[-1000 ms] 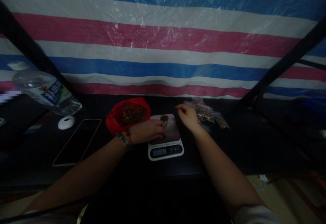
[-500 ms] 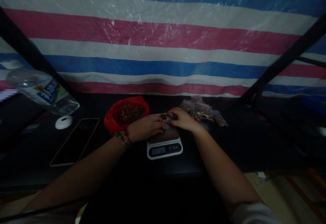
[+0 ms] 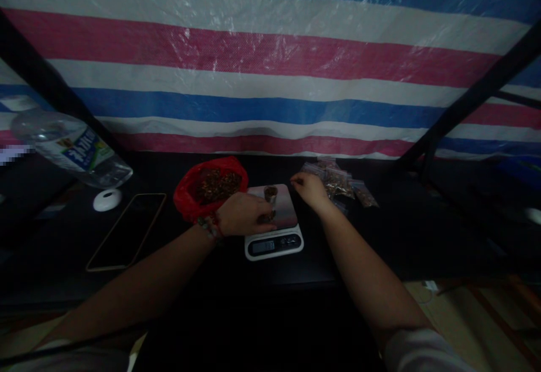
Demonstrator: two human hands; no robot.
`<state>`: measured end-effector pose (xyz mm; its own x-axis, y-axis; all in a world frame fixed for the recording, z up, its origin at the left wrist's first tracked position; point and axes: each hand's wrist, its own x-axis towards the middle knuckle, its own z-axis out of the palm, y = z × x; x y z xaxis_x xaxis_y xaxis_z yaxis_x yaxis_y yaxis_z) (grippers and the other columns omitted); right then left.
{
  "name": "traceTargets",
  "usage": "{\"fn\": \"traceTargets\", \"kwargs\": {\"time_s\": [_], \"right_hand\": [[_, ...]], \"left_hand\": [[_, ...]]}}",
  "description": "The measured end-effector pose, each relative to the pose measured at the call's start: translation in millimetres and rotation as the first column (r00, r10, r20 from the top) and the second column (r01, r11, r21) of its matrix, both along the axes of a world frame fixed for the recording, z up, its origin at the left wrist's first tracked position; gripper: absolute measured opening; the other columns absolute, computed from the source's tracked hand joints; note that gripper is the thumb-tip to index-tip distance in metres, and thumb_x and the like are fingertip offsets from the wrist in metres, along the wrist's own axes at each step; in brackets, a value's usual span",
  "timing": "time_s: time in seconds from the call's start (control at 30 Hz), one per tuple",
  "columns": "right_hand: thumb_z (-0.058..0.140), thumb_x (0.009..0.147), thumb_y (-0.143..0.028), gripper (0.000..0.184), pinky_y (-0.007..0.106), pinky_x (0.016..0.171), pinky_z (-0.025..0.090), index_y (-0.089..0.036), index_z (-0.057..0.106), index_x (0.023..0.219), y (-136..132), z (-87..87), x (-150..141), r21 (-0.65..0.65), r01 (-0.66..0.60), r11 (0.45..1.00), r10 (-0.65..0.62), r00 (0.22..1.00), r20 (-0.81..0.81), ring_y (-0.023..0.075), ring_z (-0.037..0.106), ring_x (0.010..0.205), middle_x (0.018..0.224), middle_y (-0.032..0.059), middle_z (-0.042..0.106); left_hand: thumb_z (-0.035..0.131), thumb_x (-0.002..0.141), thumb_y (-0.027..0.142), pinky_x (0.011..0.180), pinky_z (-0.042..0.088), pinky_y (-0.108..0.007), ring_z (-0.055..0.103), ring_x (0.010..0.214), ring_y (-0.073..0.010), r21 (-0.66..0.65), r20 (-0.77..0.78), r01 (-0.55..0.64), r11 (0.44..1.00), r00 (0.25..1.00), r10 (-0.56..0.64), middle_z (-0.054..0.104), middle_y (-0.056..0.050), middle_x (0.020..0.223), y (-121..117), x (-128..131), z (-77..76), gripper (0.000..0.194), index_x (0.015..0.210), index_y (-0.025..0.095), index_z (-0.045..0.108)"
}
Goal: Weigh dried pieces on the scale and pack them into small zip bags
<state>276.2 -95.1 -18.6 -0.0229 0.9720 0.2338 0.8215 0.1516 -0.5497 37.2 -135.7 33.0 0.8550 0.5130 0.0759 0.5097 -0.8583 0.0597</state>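
Red plastic bag [image 3: 210, 186] of brownish bits sits open at ten o'clock from the scale [image 3: 274, 222]. Left hand [image 3: 243, 214] rests on the platform's left edge, fingers curled onto a small clear pouch [image 3: 270, 194] standing part-filled there. Right hand [image 3: 309, 189] at two o'clock, fingertips pinched; on what, cannot tell. Several filled pouches [image 3: 340, 183] lie piled just beyond it. Judging by the bag's contents, plenty left to portion.
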Motion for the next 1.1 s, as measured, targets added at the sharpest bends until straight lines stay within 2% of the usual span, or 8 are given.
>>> {"fn": "traceTargets", "kwargs": {"time_s": [0.23, 0.43, 0.53, 0.6, 0.7, 0.87, 0.97, 1.1], "right_hand": [[0.050, 0.078, -0.009, 0.029, 0.033, 0.086, 0.048, -0.018, 0.070, 0.096, 1, -1.4, 6, 0.041, 0.082, 0.996, -0.084, 0.994, 0.070, 0.0208, 0.066, 0.090, 0.097, 0.0065, 0.072], [0.051, 0.081, -0.018, 0.025, 0.034, 0.085, 0.049, -0.019, 0.070, 0.097, 0, 0.4, 5, 0.037, 0.101, 0.994, -0.102, 0.994, 0.047, 0.0218, 0.066, 0.088, 0.096, 0.0064, 0.072], [0.048, 0.082, -0.017, 0.028, 0.034, 0.088, 0.049, -0.018, 0.069, 0.100, 0, 0.0, 6, 0.059, 0.103, 0.993, -0.105, 0.994, 0.043, 0.0219, 0.066, 0.092, 0.098, 0.0070, 0.071], [0.044, 0.081, -0.011, 0.037, 0.034, 0.090, 0.048, -0.018, 0.065, 0.111, 1, -0.8, 7, 0.078, 0.101, 0.992, -0.103, 0.994, 0.022, 0.0213, 0.065, 0.095, 0.100, 0.0072, 0.071], [0.040, 0.077, -0.003, 0.052, 0.033, 0.093, 0.047, -0.016, 0.056, 0.125, 2, -1.4, 8, 0.107, 0.093, 0.990, -0.092, 0.996, -0.012, 0.0207, 0.063, 0.098, 0.105, 0.0083, 0.069], [0.043, 0.078, -0.008, 0.040, 0.038, 0.094, 0.046, -0.015, 0.065, 0.111, 0, 1.5, 7, 0.098, 0.075, 0.992, -0.079, 0.996, 0.038, 0.0237, 0.063, 0.099, 0.103, 0.0101, 0.069], [0.046, 0.080, -0.013, 0.034, 0.038, 0.093, 0.046, -0.017, 0.068, 0.105, -1, 3.5, 6, 0.100, 0.061, 0.993, -0.068, 0.995, 0.068, 0.0234, 0.063, 0.097, 0.103, 0.0087, 0.069], [0.047, 0.081, -0.015, 0.032, 0.036, 0.089, 0.048, -0.019, 0.069, 0.104, -2, 4.5, 5, 0.094, 0.055, 0.994, -0.063, 0.995, 0.083, 0.0219, 0.063, 0.093, 0.100, 0.0073, 0.070]], "left_hand": [[0.046, 0.087, 0.049, 0.050, 0.029, -0.026, 0.059, 0.059, -0.0151, 0.038, -0.030, -0.077, 0.996, 0.996, 0.078, 0.066, 0.000, 0.069, 4, -1, -3.7, 0.034, 0.076, 0.022, 0.064], [0.039, 0.090, 0.049, 0.053, 0.031, -0.026, 0.058, 0.061, -0.0158, 0.083, 0.033, -0.158, 0.984, 0.987, 0.156, 0.066, -0.003, 0.070, 11, -10, 2.8, 0.043, 0.072, 0.020, 0.064], [0.035, 0.091, 0.046, 0.056, 0.034, -0.028, 0.059, 0.067, -0.0176, 0.136, 0.070, -0.290, 0.947, 0.957, 0.283, 0.067, -0.006, 0.075, 23, -25, 9.0, 0.045, 0.072, 0.018, 0.065], [0.031, 0.092, 0.048, 0.058, 0.036, -0.028, 0.059, 0.069, -0.0185, 0.150, 0.087, -0.404, 0.902, 0.915, 0.395, 0.068, -0.007, 0.078, 35, -38, 13.1, 0.049, 0.075, 0.018, 0.066], [0.031, 0.091, 0.051, 0.061, 0.039, -0.029, 0.060, 0.071, -0.0193, 0.103, 0.036, -0.487, 0.867, 0.873, 0.486, 0.069, -0.006, 0.082, 52, -58, 16.0, 0.050, 0.082, 0.020, 0.069], [0.044, 0.087, 0.047, 0.076, 0.044, -0.028, 0.061, 0.082, -0.0192, -0.097, -0.088, -0.387, 0.917, 0.921, 0.379, 0.069, -0.004, 0.097, 70, -75, 6.3, 0.037, 0.100, 0.021, 0.068], [0.048, 0.087, 0.043, 0.089, 0.043, -0.032, 0.059, 0.096, -0.0217, -0.093, -0.053, -0.353, 0.931, 0.935, 0.350, 0.065, -0.008, 0.108, 75, -79, -5.1, 0.038, 0.110, 0.017, 0.064], [0.048, 0.087, 0.045, 0.092, 0.042, -0.034, 0.058, 0.100, -0.0235, -0.104, -0.073, -0.392, 0.914, 0.920, 0.386, 0.064, -0.010, 0.113, 82, -82, -17.7, 0.042, 0.115, 0.017, 0.063]]}}
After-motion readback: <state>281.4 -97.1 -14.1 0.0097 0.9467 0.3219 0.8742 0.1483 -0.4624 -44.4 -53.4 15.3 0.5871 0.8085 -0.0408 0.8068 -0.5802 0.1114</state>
